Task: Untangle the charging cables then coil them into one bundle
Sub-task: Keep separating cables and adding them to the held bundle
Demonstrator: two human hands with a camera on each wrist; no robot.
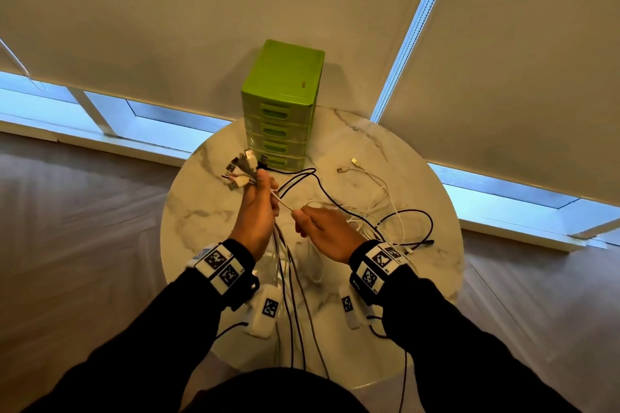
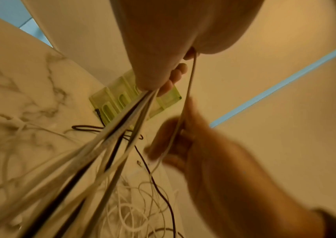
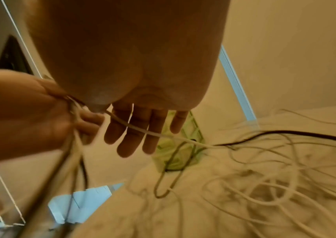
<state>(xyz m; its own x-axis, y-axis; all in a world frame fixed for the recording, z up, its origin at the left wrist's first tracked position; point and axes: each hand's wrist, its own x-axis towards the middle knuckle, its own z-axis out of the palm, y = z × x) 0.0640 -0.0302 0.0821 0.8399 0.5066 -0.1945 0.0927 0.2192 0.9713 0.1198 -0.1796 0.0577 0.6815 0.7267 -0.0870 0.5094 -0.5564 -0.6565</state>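
My left hand (image 1: pixel 263 186) grips a bundle of white and black charging cables (image 2: pixel 122 128) just below their plugs (image 1: pixel 240 168), which fan out above the fist. The bundle hangs down past the table's near edge. One white cable (image 1: pixel 281 203) runs taut from that fist to my right hand (image 1: pixel 298 213), which pinches it between thumb and forefinger. In the right wrist view that white cable (image 3: pixel 163 135) crosses my right fingers (image 3: pixel 134 133), which are nearly straight. More loose white and black cables (image 1: pixel 385 208) lie tangled on the table at the right.
The round marble table (image 1: pixel 201 204) carries a green drawer unit (image 1: pixel 281 104) at its far edge. A short white cable (image 1: pixel 355 169) lies apart, right of the drawers. Window blinds hang behind, and wooden floor surrounds the table.
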